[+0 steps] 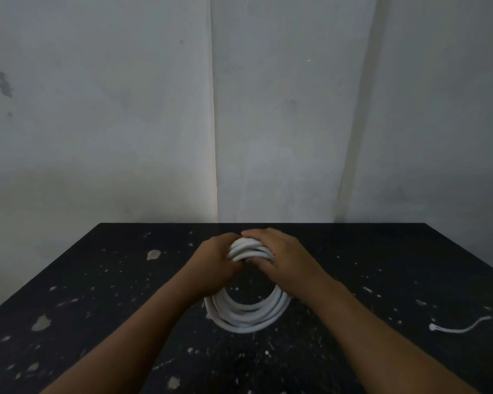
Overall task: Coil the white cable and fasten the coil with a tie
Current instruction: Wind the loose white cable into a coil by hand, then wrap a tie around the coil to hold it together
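Note:
The white cable (248, 314) is wound into a round coil of several loops, held upright-tilted over the middle of the black table (97, 280). My left hand (214, 260) grips the far top of the coil from the left. My right hand (279, 257) grips the same top part from the right, fingers curled over the loops. Between the two hands a short bundle of loops shows. A thin white tie (458, 327) lies on the table to the right, apart from both hands. The cable's ends are hidden.
The table top is black with pale paint specks and chips. Its far edge meets a grey wall close behind the hands. Bare surface lies to the left and right of the coil.

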